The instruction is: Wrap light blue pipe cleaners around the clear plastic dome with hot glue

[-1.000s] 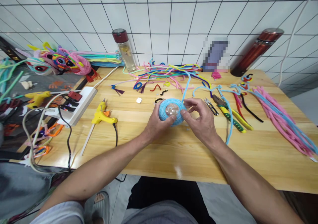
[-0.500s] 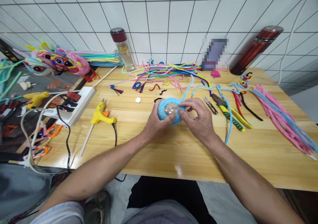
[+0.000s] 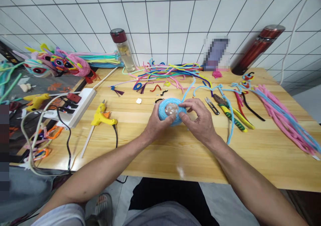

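Observation:
A round coil of light-blue fuzzy stem (image 3: 165, 105) is wound around a clear, shiny dome (image 3: 171, 109). My left hand (image 3: 158, 120) grips its left side, the thumb lying across the front near the dome. At the right side, the fingers and thumb of my right hand (image 3: 199, 119) pinch the coil's edge. From the coil's top a loose blue strand (image 3: 190, 87) runs up toward the pile of coloured stems (image 3: 173, 71). Just behind the coil is a short black piece (image 3: 158, 100).
A yellow glue gun (image 3: 103, 115) and white power strip (image 3: 79, 107) stand left. Small snips (image 3: 212, 106), green-yellow pliers (image 3: 232, 114) and pink stems (image 3: 283, 119) lie right. A glass bottle (image 3: 125, 52) and red flask (image 3: 259, 50) are at the wall. A second person's foot shows below.
The coil has shifted slightly left and is tilted a little differently between my hands. Both hands keep their hold on it.

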`<state>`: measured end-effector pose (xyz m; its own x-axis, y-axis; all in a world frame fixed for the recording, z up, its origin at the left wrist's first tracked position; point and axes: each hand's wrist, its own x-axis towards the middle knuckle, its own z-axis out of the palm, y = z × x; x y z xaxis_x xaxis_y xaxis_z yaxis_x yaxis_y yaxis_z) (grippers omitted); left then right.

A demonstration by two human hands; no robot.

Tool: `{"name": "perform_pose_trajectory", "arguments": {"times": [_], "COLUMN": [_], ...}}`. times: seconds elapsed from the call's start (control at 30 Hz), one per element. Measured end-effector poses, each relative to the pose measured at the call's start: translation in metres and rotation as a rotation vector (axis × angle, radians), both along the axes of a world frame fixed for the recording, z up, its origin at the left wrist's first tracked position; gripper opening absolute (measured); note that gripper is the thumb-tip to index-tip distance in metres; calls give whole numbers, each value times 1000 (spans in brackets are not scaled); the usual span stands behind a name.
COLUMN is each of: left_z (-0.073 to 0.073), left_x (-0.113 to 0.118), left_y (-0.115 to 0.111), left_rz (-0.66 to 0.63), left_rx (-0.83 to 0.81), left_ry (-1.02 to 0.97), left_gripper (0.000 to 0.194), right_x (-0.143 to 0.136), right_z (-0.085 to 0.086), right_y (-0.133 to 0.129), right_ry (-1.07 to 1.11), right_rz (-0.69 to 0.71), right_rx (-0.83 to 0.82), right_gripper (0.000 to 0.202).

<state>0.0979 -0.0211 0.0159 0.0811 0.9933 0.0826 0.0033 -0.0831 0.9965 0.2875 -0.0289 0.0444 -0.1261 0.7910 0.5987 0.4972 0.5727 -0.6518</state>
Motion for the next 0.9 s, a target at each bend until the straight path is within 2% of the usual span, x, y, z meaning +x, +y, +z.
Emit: {"name": "perform_pose_trajectory", "arguments": {"times": [0.33,0.7,0.9], "left_z": [0,1,-2], "left_x": [0,0,-1], "left_y": [1,1,1], "left_rz": [-8,-2,-10], "left_rx": [26,12,31], "left_ry": [23,2,16], "left_gripper": [79,78,77], "right_x": [-3,2,0], "right_z": [-1,0,-4], "right_y": [1,1,3], "right_ry": [-28,38,46], "right_rz": [-16,30,26], "right_rx": [29,-34,10], "right_gripper": [16,17,17]}}
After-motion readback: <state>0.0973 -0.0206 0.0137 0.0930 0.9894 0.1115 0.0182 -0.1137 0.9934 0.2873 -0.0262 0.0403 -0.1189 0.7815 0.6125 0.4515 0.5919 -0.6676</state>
